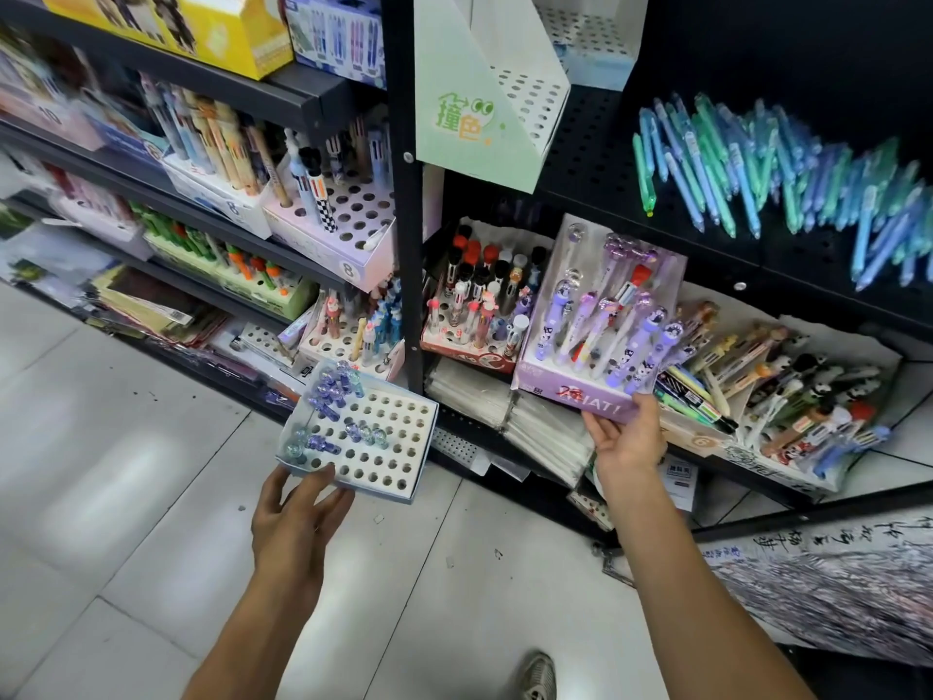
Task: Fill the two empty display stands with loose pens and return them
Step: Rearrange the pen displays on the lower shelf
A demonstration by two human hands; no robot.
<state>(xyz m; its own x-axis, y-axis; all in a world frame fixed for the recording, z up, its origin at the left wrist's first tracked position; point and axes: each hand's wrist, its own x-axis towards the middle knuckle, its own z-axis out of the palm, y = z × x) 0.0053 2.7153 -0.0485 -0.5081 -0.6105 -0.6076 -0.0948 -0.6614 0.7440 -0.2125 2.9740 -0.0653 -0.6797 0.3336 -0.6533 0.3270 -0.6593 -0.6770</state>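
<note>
- A pale blue cardboard display stand with a white perforated top [376,447] is supported from beneath at its near edge by the left hand [293,517], whose fingers are spread wide.
- A few translucent blue-capped pens [330,391] are seen in its far holes, beyond the fingertips; most holes are unfilled.
- A purple cardboard display stand [570,394], packed with purple character-topped pens [606,320], is gripped at its lower front edge by the right hand [626,442], above the curled fingers, in front of the black metal shelving [404,194].
</note>
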